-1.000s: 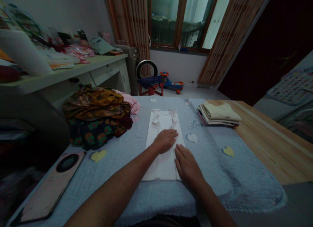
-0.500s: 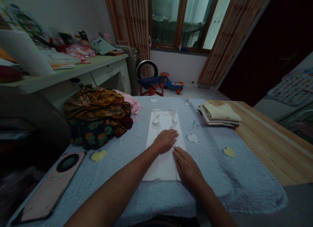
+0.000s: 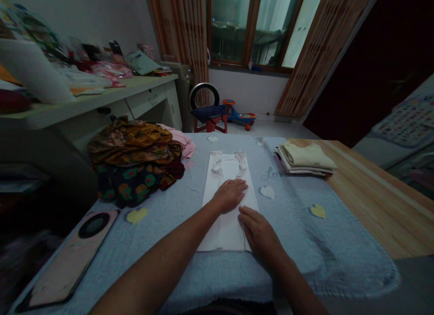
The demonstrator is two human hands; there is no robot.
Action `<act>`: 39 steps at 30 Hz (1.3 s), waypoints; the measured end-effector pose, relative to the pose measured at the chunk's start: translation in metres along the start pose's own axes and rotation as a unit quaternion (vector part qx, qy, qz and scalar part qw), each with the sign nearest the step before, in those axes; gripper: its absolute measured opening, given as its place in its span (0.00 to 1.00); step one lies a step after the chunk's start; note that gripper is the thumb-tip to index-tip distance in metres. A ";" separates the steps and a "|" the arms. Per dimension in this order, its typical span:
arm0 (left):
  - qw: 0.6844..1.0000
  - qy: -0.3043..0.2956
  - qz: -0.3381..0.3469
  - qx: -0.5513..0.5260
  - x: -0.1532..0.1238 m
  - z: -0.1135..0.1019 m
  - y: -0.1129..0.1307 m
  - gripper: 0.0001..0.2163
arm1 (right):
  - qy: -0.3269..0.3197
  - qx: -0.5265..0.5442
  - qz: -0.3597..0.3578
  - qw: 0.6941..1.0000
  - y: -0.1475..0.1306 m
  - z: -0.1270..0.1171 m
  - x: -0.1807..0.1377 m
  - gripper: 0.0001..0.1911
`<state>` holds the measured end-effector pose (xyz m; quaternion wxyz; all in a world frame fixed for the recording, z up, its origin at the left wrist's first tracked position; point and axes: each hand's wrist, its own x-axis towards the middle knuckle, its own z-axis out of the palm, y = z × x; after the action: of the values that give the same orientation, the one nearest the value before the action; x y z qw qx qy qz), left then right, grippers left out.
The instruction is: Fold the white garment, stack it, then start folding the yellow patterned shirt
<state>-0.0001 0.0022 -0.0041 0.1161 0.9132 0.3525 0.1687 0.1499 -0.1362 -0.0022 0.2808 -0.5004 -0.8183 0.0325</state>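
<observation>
A white garment [image 3: 217, 233] with ruffled trim at its far end lies folded into a long narrow strip on the blue blanket [image 3: 291, 256]. My left hand [image 3: 230, 195] rests flat across its middle, fingers stretched out toward the right. Nearer to me, my right hand [image 3: 259, 229] lies along the garment's right edge with its fingers extended and the palm down. Both hands press on the cloth without gripping it. Part of the garment's right side is hidden under them.
Rumpled patterned clothes [image 3: 135, 147] are heaped at the left, with a pink cloth [image 3: 183, 143] behind. A phone-shaped object [image 3: 71, 265] lies at the near left. Folded clothes [image 3: 305, 156] are stacked at the right by the wooden tabletop [image 3: 366, 202]. A cluttered desk [image 3: 142, 91] stands far left.
My right hand has shifted very slightly to the left over the garment's edge. My left hand and the garment stay in place.
</observation>
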 end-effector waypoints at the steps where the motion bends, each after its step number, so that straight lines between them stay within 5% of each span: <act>1: 1.000 0.000 0.001 0.001 0.000 0.000 0.000 0.18 | 0.000 -0.005 0.001 1.000 0.000 0.001 0.000 0.17; 15: 1.000 0.000 0.008 0.001 0.000 -0.003 0.002 0.18 | -0.115 -0.152 0.123 0.974 0.001 0.005 -0.004 0.30; 29: 1.000 0.006 0.006 -0.007 0.000 -0.002 0.001 0.18 | -0.189 -0.138 0.112 0.966 -0.002 -0.006 -0.002 0.31; 39: 1.000 0.001 0.005 -0.003 0.000 -0.002 0.000 0.18 | -0.101 -0.078 0.023 0.992 0.003 -0.005 -0.011 0.25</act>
<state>-0.0001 0.0023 -0.0024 0.1176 0.9145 0.3473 0.1713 0.1580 -0.1451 -0.0037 0.1563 -0.5336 -0.8308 0.0257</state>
